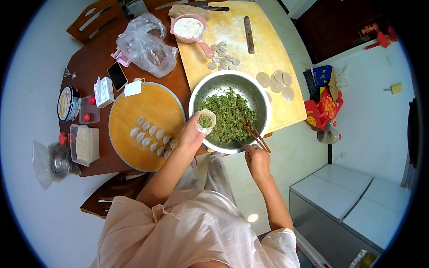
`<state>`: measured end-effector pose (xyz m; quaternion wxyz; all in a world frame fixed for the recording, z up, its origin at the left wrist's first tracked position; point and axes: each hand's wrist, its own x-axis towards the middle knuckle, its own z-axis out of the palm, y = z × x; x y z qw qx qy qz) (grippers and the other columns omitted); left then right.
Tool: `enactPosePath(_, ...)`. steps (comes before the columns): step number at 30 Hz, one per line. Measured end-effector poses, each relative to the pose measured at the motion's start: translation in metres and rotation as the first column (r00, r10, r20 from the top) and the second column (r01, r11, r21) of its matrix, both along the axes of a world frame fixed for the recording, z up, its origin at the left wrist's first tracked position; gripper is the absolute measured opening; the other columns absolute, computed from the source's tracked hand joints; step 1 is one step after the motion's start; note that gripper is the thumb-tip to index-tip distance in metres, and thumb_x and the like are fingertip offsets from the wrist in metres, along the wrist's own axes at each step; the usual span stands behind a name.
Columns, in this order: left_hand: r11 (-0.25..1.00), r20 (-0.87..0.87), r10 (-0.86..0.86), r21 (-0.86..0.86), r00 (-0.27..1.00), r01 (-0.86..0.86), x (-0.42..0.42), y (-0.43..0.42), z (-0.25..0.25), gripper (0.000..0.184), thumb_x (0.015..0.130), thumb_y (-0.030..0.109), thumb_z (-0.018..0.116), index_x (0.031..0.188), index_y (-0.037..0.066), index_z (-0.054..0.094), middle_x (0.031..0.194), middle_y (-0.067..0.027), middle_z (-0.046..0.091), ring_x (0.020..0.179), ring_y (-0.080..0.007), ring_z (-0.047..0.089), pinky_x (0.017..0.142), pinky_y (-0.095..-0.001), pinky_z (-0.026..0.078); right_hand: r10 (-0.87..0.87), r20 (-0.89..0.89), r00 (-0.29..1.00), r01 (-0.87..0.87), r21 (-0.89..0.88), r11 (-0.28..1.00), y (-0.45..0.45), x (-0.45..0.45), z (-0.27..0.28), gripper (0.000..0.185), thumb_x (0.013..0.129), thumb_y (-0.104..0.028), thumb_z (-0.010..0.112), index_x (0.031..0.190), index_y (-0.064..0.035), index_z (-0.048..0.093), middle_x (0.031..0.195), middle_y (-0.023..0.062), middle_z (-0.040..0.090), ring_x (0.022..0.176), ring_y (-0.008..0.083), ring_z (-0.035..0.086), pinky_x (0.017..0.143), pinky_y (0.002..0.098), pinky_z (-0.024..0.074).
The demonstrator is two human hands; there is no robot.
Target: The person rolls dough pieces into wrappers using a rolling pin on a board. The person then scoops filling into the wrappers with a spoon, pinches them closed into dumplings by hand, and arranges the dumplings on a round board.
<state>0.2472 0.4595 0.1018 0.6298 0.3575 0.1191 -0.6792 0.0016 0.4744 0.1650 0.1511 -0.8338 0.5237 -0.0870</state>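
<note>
My left hand (193,132) holds a round dumpling wrapper (210,128) with green filling in its middle, at the left rim of the steel bowl (195,91). Chopped green filling (223,111) covers much of the bowl's bottom. At the bowl's near right rim, my right hand (258,161) is closed round the handle of a metal spoon (238,141), whose tip lies at the filling. A pair of brown chopsticks (255,130) leans in the bowl, their upper ends beside my right hand. Several folded dumplings (146,126) sit on a round wooden board (125,107) to the left.
On the floured board (286,53) lie flat wrappers (263,79), dough pieces (222,58), a rolling pin (249,35), a knife (218,8) and a pink flour scoop (189,27). A plastic bag (149,44), phone (117,76) and tissue box (104,92) stand further left.
</note>
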Motion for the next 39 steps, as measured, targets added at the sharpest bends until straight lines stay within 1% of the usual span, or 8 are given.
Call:
enactPosePath(12, 1.000, 0.022, 0.016, 0.010, 1.000, -0.017, 0.019, 0.003, 0.012, 0.032, 0.098, 0.021, 0.049, 0.122, -0.001, 0.050, 0.121, -0.0112, 0.058, 0.112, -0.0234, 0.056, 0.096, -0.0399, 0.047, -0.228, 0.394, 0.890, 0.075, 0.368, 0.927, 0.016, 0.028, -0.007, 0.017, 0.084, -0.002, 0.059, 0.098, -0.0015, 0.067, 0.075, 0.0144, 0.067, 0.059, 0.0272, 0.062, 0.056, 0.0357, 0.0485)
enactPosePath(15, 0.995, 0.074, 0.101, 0.000, 0.992, -0.101, 0.026, 0.000, 0.006, 0.031, 0.098, 0.022, 0.049, 0.120, 0.000, 0.052, 0.120, -0.0104, 0.058, 0.111, -0.0230, 0.056, 0.096, -0.0394, 0.046, -0.356, 0.660, 0.661, -0.004, 0.478, 0.878, 0.014, 0.029, -0.027, 0.017, 0.088, -0.005, 0.058, 0.101, -0.0002, 0.067, 0.068, 0.0026, 0.062, 0.050, 0.0134, 0.053, 0.048, 0.0281, 0.0420)
enactPosePath(18, 0.985, 0.149, 0.170, -0.006, 0.974, -0.171, 0.031, -0.002, 0.004, 0.029, 0.098, 0.021, 0.049, 0.118, 0.001, 0.054, 0.119, -0.0101, 0.058, 0.111, -0.0229, 0.057, 0.096, -0.0392, 0.046, -0.765, 0.431, 0.478, -0.009, 0.874, 0.486, 0.007, 0.028, 0.001, 0.017, 0.090, -0.006, 0.056, 0.101, 0.0003, 0.068, 0.067, -0.0048, 0.053, 0.050, 0.0033, 0.041, 0.043, 0.0206, 0.0316)
enactPosePath(21, 0.989, 0.162, 0.144, -0.002, 0.976, -0.146, 0.026, -0.006, 0.003, 0.033, 0.099, 0.023, 0.044, 0.122, 0.000, 0.050, 0.123, -0.0120, 0.056, 0.115, -0.0245, 0.054, 0.099, -0.0407, 0.044, -0.813, 0.475, 0.336, -0.039, 0.870, 0.492, 0.005, 0.031, 0.015, 0.020, 0.091, -0.006, 0.054, 0.105, 0.0011, 0.066, 0.065, -0.0029, 0.051, 0.048, 0.0020, 0.036, 0.042, 0.0188, 0.0246)
enactPosePath(26, 0.997, 0.040, -0.041, -0.063, 0.998, 0.044, -0.009, -0.011, 0.020, 0.035, 0.101, 0.026, 0.040, 0.124, 0.001, 0.049, 0.123, -0.0109, 0.057, 0.116, -0.0242, 0.053, 0.101, -0.0416, 0.042, -0.664, 0.682, 0.308, 0.110, 0.668, 0.736, 0.002, 0.041, 0.029, 0.020, 0.091, -0.004, 0.056, 0.108, 0.0014, 0.066, 0.070, -0.0029, 0.052, 0.057, 0.0041, 0.043, 0.051, 0.0178, 0.0331)
enactPosePath(30, 0.990, -0.046, -0.085, -0.117, 0.995, 0.079, -0.029, -0.018, 0.030, 0.036, 0.101, 0.028, 0.041, 0.125, 0.002, 0.049, 0.126, -0.0112, 0.056, 0.117, -0.0231, 0.053, 0.101, -0.0400, 0.043, -0.166, 0.591, 0.789, 0.169, 0.050, 0.984, -0.005, 0.040, 0.031, 0.026, 0.087, 0.003, 0.056, 0.110, -0.0011, 0.066, 0.067, 0.0035, 0.046, 0.057, 0.0122, 0.046, 0.053, 0.0247, 0.0376)
enactPosePath(34, 0.990, -0.061, -0.112, -0.090, 0.992, 0.106, -0.031, -0.025, 0.041, 0.035, 0.101, 0.028, 0.041, 0.123, 0.003, 0.051, 0.123, -0.0112, 0.058, 0.115, -0.0229, 0.054, 0.100, -0.0395, 0.043, 0.045, 0.341, 0.939, 0.030, -0.212, 0.977, 0.006, 0.035, 0.008, 0.040, 0.076, 0.003, 0.064, 0.115, -0.0058, 0.065, 0.070, 0.0094, 0.047, 0.056, 0.0239, 0.049, 0.051, 0.0344, 0.0423)
enactPosePath(39, 0.995, -0.078, -0.083, -0.070, 0.993, 0.078, -0.031, -0.031, 0.037, 0.036, 0.102, 0.030, 0.040, 0.124, 0.003, 0.050, 0.121, -0.0110, 0.059, 0.113, -0.0230, 0.055, 0.099, -0.0394, 0.043, 0.072, 0.340, 0.938, 0.007, -0.224, 0.975, 0.012, 0.035, -0.002, 0.043, 0.074, 0.004, 0.065, 0.116, -0.0034, 0.064, 0.071, 0.0092, 0.047, 0.056, 0.0233, 0.050, 0.051, 0.0343, 0.0417)
